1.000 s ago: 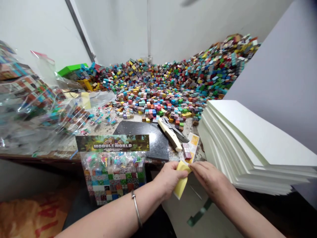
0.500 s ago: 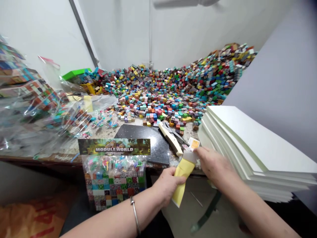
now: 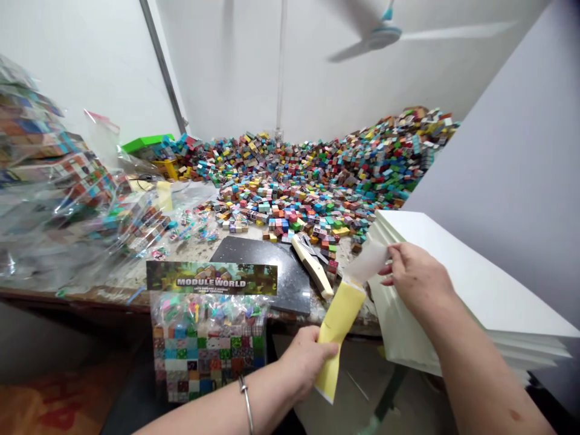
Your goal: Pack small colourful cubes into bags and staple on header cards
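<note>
A yellow paper strip (image 3: pixel 341 317) is clasped in my left hand (image 3: pixel 310 356), thumb laid across its front, with its lower end hanging below. My right hand (image 3: pixel 419 278) is closed at the thumb and forefinger on the edge of a whitish, translucent label sheet (image 3: pixel 368 261). This sheet curves up from the strip's top end; whether the two are joined there I cannot tell. Behind the strip, a cream-handled stapler (image 3: pixel 312 264) lies on a dark stone slab (image 3: pixel 260 257). A clear bag of patterned cubes (image 3: pixel 208 350) with a "Module World" header card (image 3: pixel 212 278) stands at the table's front edge.
A large heap of small coloured blocks (image 3: pixel 290 175) covers the back of the table. Filled plastic bags (image 3: pixel 67 193) pile up at left. White sheets or boards (image 3: pixel 480 272) are stacked at right, close to my right forearm. A ceiling fan (image 3: pixel 385 37) shows above.
My right hand has moved up and right, drawing out the whitish sheet from the strip's top. The orange-printed label seen there is no longer visible. The view has tilted up slightly.
</note>
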Demonstrator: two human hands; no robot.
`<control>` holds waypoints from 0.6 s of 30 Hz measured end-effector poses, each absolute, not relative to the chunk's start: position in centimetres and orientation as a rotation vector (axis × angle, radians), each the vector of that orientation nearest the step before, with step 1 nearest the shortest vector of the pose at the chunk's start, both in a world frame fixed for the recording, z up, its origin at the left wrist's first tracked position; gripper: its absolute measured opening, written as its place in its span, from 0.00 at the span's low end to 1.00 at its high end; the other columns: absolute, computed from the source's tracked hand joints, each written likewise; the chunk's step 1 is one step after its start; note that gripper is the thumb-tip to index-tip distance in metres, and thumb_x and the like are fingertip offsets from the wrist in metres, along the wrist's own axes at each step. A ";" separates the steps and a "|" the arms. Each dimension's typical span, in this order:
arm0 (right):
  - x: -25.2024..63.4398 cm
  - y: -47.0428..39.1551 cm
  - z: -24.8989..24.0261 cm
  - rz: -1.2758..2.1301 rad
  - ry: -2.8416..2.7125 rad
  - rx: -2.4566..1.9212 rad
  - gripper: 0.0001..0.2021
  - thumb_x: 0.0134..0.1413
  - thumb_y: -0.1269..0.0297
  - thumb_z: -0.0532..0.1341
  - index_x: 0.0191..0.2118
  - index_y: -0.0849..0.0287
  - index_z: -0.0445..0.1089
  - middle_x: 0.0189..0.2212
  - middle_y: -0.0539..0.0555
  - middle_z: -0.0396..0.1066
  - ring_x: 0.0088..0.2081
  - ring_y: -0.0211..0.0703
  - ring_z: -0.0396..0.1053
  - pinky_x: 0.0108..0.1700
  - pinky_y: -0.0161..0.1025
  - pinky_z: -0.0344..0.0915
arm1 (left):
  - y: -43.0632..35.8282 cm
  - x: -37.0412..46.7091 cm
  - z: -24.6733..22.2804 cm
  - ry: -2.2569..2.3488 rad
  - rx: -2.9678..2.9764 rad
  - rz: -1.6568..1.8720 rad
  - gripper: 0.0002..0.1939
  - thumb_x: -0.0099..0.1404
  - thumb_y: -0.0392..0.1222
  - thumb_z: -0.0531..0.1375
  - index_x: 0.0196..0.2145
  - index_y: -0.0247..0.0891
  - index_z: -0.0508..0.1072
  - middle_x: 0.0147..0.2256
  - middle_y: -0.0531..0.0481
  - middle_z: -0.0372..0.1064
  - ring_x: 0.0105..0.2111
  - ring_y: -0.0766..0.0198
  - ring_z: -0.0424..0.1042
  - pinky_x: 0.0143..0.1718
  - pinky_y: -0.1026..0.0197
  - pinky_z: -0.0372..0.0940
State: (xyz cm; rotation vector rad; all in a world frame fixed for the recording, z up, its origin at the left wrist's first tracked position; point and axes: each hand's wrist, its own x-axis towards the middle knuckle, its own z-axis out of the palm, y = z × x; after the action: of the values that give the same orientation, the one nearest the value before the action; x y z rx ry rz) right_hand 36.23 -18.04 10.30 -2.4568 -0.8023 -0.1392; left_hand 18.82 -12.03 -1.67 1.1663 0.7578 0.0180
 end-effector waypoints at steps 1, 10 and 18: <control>36.3 -17.9 10.6 -0.142 -0.776 -2.441 0.09 0.54 0.65 0.47 0.29 0.59 0.61 0.21 0.51 0.66 0.14 0.36 0.65 0.19 0.34 0.59 | -12.1 18.8 -1.8 0.756 1.163 0.015 0.09 0.46 0.35 0.59 0.29 0.32 0.70 0.24 0.50 0.65 0.24 0.66 0.62 0.26 0.64 0.55; 33.1 -20.7 11.6 -0.058 -0.668 -2.139 0.12 0.55 0.55 0.47 0.36 0.56 0.61 0.25 0.52 0.70 0.27 0.43 0.72 0.30 0.38 0.68 | -12.5 19.0 -1.4 0.727 1.114 0.002 0.09 0.45 0.36 0.59 0.28 0.33 0.70 0.22 0.52 0.65 0.21 0.67 0.62 0.25 0.64 0.57; 24.7 -23.8 6.1 0.601 -0.711 -1.976 0.20 0.52 0.49 0.51 0.45 0.56 0.66 0.22 0.50 0.67 0.31 0.44 0.67 0.37 0.37 0.65 | -12.8 18.8 -1.5 0.717 1.130 -0.094 0.13 0.43 0.45 0.63 0.25 0.32 0.71 0.19 0.50 0.65 0.17 0.66 0.61 0.22 0.61 0.57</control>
State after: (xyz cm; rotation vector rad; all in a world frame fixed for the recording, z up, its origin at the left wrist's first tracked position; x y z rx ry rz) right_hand 24.69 -23.80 6.12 -1.9759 -0.7109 0.6008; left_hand 18.78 -12.77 -1.53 1.1303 0.7166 -0.0936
